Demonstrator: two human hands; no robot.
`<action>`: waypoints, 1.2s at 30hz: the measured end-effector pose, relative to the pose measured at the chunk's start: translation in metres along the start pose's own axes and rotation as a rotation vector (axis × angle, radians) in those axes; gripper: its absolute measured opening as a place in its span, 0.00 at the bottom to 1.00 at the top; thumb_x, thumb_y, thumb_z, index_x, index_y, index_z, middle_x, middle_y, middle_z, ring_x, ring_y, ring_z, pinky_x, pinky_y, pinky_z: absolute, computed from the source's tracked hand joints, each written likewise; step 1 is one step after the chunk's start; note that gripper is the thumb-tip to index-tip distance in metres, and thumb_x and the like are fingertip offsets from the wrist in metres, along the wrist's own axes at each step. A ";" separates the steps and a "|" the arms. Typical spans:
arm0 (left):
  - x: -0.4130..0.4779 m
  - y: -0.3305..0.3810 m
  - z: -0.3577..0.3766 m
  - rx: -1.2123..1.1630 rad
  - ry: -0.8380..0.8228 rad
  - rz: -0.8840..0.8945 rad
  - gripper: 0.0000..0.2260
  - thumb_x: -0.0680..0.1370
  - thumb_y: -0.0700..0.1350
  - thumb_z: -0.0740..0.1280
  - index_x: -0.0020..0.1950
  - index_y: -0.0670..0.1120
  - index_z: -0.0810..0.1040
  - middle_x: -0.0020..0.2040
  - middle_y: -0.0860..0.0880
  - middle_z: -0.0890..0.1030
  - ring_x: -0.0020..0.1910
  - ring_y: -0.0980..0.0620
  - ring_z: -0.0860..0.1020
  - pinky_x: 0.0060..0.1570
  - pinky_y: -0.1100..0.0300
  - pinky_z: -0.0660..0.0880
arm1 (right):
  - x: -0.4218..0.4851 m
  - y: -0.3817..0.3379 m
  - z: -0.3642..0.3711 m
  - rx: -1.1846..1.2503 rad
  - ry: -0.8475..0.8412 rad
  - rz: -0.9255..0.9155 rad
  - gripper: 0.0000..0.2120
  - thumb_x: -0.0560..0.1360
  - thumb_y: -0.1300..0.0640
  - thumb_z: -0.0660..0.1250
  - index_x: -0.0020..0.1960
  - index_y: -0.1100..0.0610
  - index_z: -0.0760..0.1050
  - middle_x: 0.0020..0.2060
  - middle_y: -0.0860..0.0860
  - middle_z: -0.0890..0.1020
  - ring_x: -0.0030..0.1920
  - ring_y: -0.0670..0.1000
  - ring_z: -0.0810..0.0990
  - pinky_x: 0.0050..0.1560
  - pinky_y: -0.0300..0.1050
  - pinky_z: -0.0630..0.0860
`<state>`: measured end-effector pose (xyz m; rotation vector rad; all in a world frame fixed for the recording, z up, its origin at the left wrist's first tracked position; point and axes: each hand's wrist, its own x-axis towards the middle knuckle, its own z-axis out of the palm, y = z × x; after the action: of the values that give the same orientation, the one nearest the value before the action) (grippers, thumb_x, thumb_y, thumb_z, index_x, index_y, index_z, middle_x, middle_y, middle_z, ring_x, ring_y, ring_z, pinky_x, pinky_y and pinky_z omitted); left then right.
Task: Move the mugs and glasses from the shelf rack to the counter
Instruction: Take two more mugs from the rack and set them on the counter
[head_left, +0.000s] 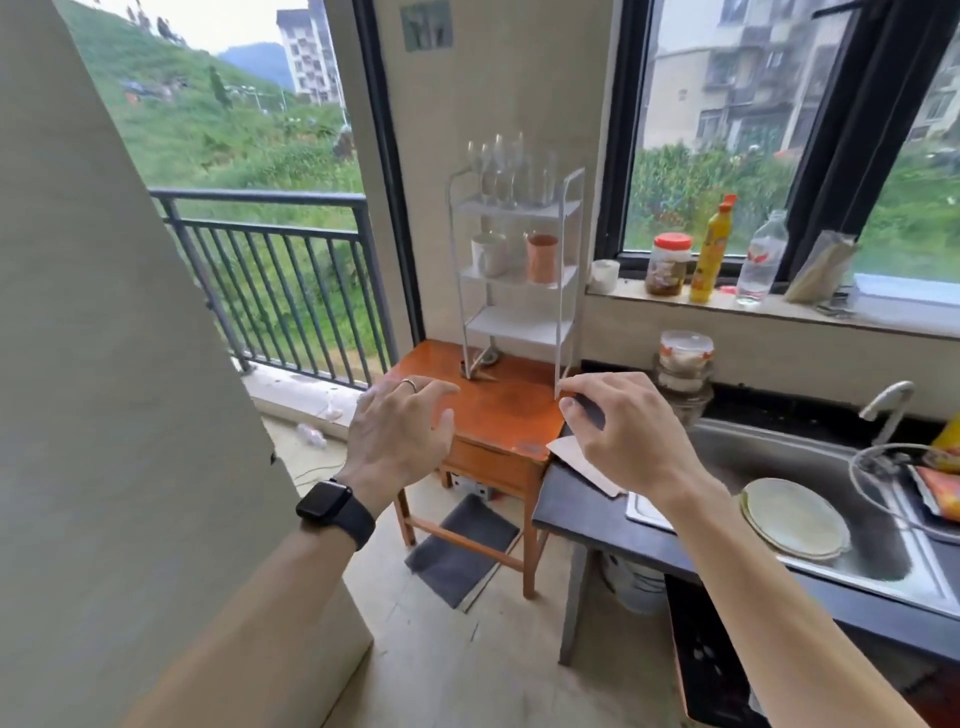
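Observation:
A white three-tier shelf rack (565, 291) stands on a small orange wooden table (498, 400) against the wall. Several clear glasses (511, 174) stand on its top tier. A white mug (489, 253) and an orange-pink cup (542, 257) sit on the middle tier; the lowest tier holds nothing. The dark counter (566, 506) begins right of the table. My left hand (402, 431), with a ring and a black watch on the wrist, hovers in front of the table, fingers relaxed. My right hand (621, 431) hovers at the table's right corner, fingers loosely curled, holding nothing.
A steel sink (727, 457) with a plate (795, 517), a lid and a tap is set in the counter. Jars, a yellow bottle (709, 252) and a water bottle line the window sill. A balcony railing (280, 270) is at left, a wall panel nearer left.

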<state>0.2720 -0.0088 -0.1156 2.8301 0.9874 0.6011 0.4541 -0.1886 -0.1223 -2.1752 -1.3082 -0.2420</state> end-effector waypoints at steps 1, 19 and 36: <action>0.017 -0.004 0.005 -0.011 0.008 -0.009 0.16 0.80 0.52 0.62 0.68 0.58 0.76 0.69 0.54 0.78 0.69 0.46 0.72 0.70 0.45 0.67 | 0.018 0.005 0.008 -0.004 -0.012 0.001 0.16 0.81 0.45 0.60 0.64 0.47 0.79 0.61 0.44 0.83 0.66 0.51 0.74 0.65 0.49 0.73; 0.375 -0.115 0.141 -0.169 -0.116 0.139 0.15 0.80 0.53 0.59 0.66 0.60 0.76 0.57 0.51 0.81 0.59 0.46 0.78 0.53 0.49 0.77 | 0.312 0.078 0.179 -0.054 -0.090 0.265 0.17 0.81 0.46 0.61 0.66 0.48 0.78 0.61 0.45 0.82 0.63 0.53 0.75 0.59 0.47 0.74; 0.580 -0.141 0.218 -0.974 -0.412 -0.199 0.17 0.80 0.58 0.65 0.65 0.50 0.75 0.59 0.49 0.82 0.47 0.51 0.85 0.51 0.50 0.83 | 0.468 0.120 0.245 0.527 0.345 0.781 0.13 0.80 0.42 0.64 0.61 0.46 0.75 0.53 0.43 0.81 0.50 0.47 0.83 0.52 0.46 0.78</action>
<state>0.6894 0.4689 -0.1506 1.8546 0.6285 0.3148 0.7571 0.2582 -0.1651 -1.8968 -0.2331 0.0439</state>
